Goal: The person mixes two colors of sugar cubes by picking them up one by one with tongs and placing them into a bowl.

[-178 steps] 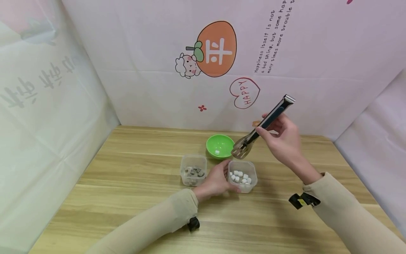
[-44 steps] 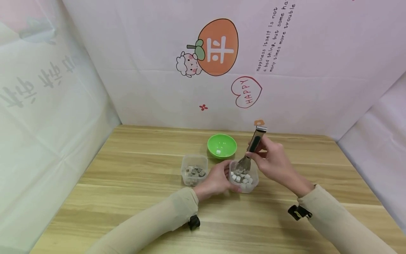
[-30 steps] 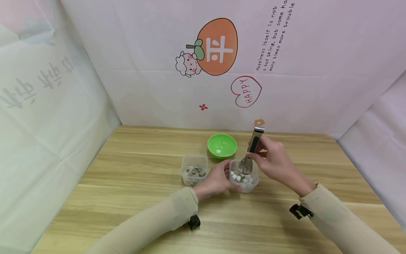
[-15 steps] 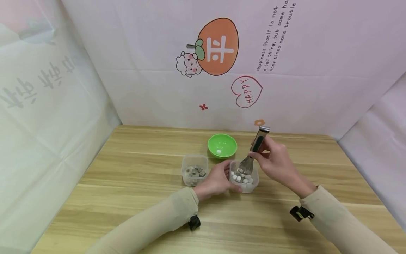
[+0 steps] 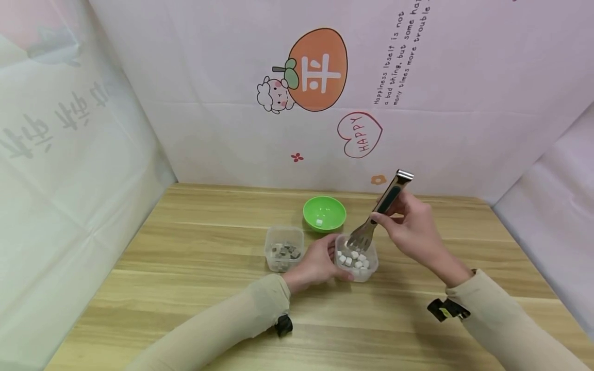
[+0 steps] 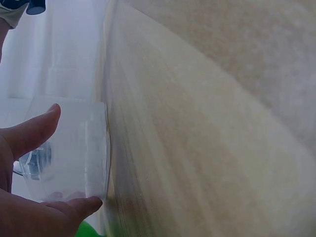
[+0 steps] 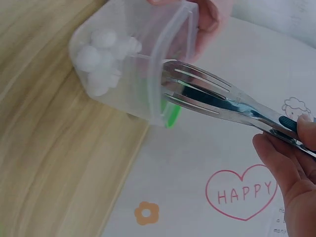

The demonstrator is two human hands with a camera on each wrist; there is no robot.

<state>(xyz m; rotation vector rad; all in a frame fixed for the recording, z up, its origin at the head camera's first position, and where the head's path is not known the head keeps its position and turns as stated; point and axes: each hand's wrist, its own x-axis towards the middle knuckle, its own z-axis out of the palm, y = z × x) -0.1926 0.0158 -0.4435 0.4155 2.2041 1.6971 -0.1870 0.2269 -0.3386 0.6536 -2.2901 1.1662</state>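
My left hand (image 5: 315, 265) grips a clear plastic container (image 5: 357, 275) from its left side, thumb in front and fingers behind. Several small white cubes (image 5: 359, 264) lie on its floor. In my right hand (image 5: 413, 226) is a pair of metal tongs (image 5: 387, 198) with dark grip inlays, pinched between thumb and fingers. The slotted heads of the tongs (image 7: 197, 91) point down into the mouth of this container, above the cubes, in the right wrist view. The left wrist view shows my thumb and fingers spread over the container's wall (image 6: 71, 148).
Behind the left hand stands a green bowl (image 5: 325, 206) with one white cube (image 5: 319, 222) in it. A second clear container (image 5: 284, 265) holding several greyish cubes sits to the left. A printed white cloth (image 5: 223, 139) rises at the table's (image 5: 209, 309) back edge.
Over the last half second the tongs have risen from among the cubes, up and to the right, with the right hand. The left hand and container keep their place.
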